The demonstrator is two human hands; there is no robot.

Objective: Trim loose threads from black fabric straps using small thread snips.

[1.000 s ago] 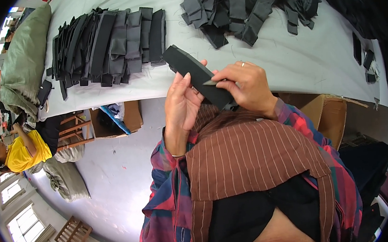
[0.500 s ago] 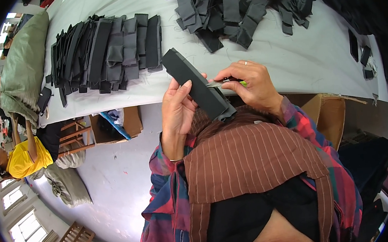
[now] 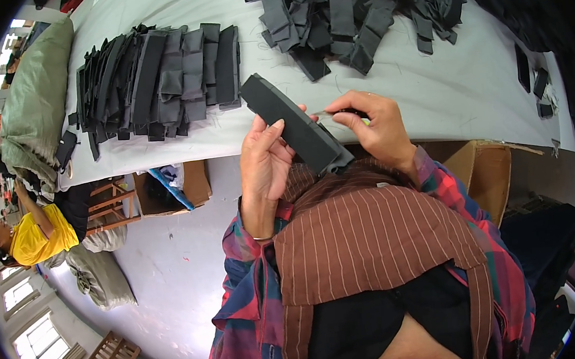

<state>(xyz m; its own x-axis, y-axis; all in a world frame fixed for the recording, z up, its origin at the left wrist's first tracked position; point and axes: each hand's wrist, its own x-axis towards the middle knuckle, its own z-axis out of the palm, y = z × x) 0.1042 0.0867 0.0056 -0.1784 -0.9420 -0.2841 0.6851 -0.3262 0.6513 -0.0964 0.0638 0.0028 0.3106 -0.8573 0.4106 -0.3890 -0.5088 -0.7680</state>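
Note:
My left hand [image 3: 264, 159] grips a long, flat black fabric piece [image 3: 293, 123] with folded edges. It is held tilted above the table's near edge, the thumb across its face and the fingers behind. In my right hand [image 3: 384, 126], closed around the handle, is a pair of thread snips [image 3: 323, 113]. The slim metal blades point left at the piece's right edge, close to my left fingertips. Whether the blades touch a thread is too small to tell.
A row of stacked black fabric pieces [image 3: 149, 82] lies left on the white table [image 3: 182, 146]. A loose heap of black strips [image 3: 341, 14] lies farther back. Below the table are cardboard boxes [image 3: 197, 184]. A person in yellow [image 3: 46, 231] works beside a green sack [image 3: 37, 92].
My right hand has shifted slightly, and the snips have moved up along the piece's right edge, their blades now pointing more to the left. The left hand and piece have barely moved.

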